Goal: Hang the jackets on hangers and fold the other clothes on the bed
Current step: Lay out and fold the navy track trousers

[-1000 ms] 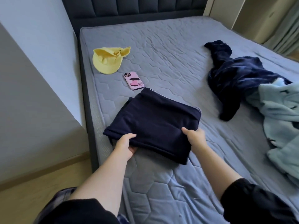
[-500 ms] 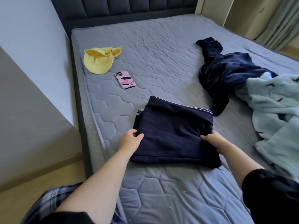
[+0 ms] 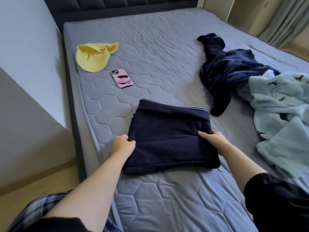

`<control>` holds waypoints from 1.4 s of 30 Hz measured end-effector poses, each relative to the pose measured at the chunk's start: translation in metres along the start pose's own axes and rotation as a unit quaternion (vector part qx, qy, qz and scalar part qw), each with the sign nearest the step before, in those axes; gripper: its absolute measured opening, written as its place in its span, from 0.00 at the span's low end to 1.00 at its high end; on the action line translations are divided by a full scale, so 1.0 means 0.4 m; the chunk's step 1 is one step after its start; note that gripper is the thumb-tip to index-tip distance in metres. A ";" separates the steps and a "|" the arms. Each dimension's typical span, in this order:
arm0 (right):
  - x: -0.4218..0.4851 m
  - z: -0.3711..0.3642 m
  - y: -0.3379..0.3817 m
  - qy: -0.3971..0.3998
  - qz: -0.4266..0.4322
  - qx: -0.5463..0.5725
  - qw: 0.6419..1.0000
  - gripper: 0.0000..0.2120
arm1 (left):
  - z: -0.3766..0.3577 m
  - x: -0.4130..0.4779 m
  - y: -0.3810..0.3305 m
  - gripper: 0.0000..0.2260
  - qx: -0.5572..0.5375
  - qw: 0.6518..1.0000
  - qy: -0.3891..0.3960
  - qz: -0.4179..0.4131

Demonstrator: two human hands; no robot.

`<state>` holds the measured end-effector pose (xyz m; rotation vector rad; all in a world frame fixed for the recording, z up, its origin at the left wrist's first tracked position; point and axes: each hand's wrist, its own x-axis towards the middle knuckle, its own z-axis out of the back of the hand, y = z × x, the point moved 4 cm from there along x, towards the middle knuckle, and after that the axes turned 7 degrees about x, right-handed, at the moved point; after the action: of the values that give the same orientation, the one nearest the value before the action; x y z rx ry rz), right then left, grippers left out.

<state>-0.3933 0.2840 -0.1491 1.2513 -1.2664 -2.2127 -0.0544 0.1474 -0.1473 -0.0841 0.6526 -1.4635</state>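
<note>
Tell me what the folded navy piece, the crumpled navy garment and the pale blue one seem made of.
Folded navy piece: smooth matte knit, probably cotton jersey; flat, no sheen. Crumpled navy garment: plush velour or fleece; soft sheen along folds. Pale blue garment: thick fleece, apparently; fuzzy, nubby pile.

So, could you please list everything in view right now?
folded garment: one, navy, near mattress edge, between the hands
dark fleece: one, navy, crumpled, right side
pale fleece: one, light blue, far right, overlapping the dark fleece
cap: one, yellow, far left
phone: one, pink case, between cap and folded garment
mattress: one, grey, quilted
headboard: one, dark, far end
curtain: one, pale, top right
left hand: one, gripping the garment's left edge
right hand: one, gripping its right edge
</note>
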 end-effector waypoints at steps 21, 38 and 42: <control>-0.285 -0.210 0.284 -0.040 0.325 -0.440 0.836 0.20 | -0.061 -0.127 -0.153 0.22 -0.486 0.824 0.291 -0.005; -0.184 -0.266 0.225 0.044 0.305 -0.218 0.926 0.11 | -0.040 -0.087 -0.089 0.20 -0.417 0.887 0.196 -0.039; -0.181 -0.363 0.324 0.096 0.385 -0.259 0.880 0.10 | -0.040 -0.090 -0.079 0.21 -0.370 0.906 0.200 -0.053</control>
<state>-0.2549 0.1757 -0.0388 0.5805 -0.7973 -1.6162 -0.0887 0.1820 -0.1336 -0.4201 1.5428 -1.2698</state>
